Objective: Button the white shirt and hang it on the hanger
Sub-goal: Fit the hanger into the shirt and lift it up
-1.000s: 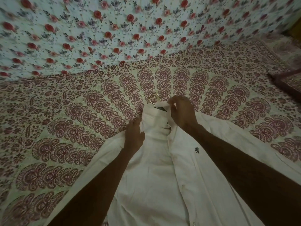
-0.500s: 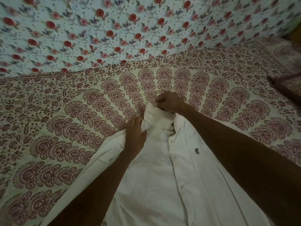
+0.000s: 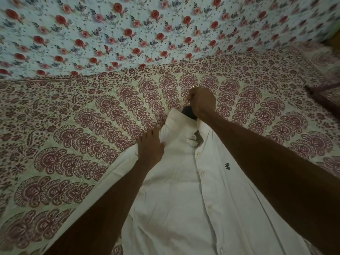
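The white shirt (image 3: 184, 190) lies face up on the patterned bedspread, its placket buttoned and a small dark emblem on the chest. My right hand (image 3: 202, 102) is curled round the metal hook of the hanger (image 3: 188, 112), whose dark neck shows just above the collar; the rest of the hanger is hidden inside the shirt. My left hand (image 3: 150, 146) lies on the shirt's left shoulder beside the collar, fingers on the cloth.
The red-and-cream bedspread (image 3: 92, 135) spreads on all sides of the shirt. A floral cloth (image 3: 128, 34) rises at the far edge. A dark-edged cushion (image 3: 327, 96) sits at the far right.
My right hand has moved away from the collar, farther up the bed, drawing the hanger's hook and neck out of the collar. My left hand stays on the left shoulder.
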The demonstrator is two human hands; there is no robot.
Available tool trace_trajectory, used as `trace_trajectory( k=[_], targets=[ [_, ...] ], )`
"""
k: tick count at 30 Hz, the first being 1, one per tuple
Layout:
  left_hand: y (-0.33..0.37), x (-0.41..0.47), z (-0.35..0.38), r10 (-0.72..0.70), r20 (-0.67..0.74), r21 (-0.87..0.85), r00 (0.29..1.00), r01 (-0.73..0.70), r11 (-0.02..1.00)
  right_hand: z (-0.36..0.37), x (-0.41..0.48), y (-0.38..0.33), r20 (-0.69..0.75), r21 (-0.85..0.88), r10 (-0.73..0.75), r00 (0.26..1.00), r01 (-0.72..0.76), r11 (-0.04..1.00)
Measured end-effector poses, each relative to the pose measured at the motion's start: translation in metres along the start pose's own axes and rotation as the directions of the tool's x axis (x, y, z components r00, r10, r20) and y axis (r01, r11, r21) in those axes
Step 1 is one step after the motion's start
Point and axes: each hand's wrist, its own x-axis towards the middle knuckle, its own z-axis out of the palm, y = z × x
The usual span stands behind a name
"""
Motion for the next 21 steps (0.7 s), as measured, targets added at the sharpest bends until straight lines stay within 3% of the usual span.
trace_trajectory(
  k=[3, 8, 12, 17, 21],
  targets=[
    [-0.004, -0.007, 0.001, 0.005, -0.007, 0.022, 1.0, -0.005, 1.0, 0.002, 0.0, 0.002, -0.025, 0.041, 0.017, 1.0, -0.016, 0.999],
    [-0.013, -0.02, 0.004, 0.029, -0.05, 0.064, 0.998, -0.025, 0.998, 0.004, -0.015, 0.005, 0.176, 0.005, 0.106, 0.979, -0.108, 0.994],
    [-0.005, -0.011, -0.003, 0.052, -0.055, 0.036, 0.997, -0.05, 0.998, 0.002, -0.048, 0.009, 0.209, 0.036, 0.134, 0.969, -0.145, 0.989],
    [0.021, 0.011, -0.017, 0.065, -0.04, -0.164, 0.997, -0.07, 0.984, 0.005, -0.075, 0.024, 0.315, -0.008, 0.183, 0.931, -0.19, 0.982],
    [0.042, 0.04, -0.028, -0.02, 0.028, -0.417, 0.999, 0.03, 0.908, 0.01, -0.073, 0.03, 0.323, 0.021, 0.184, 0.928, -0.202, 0.979]
  ],
)
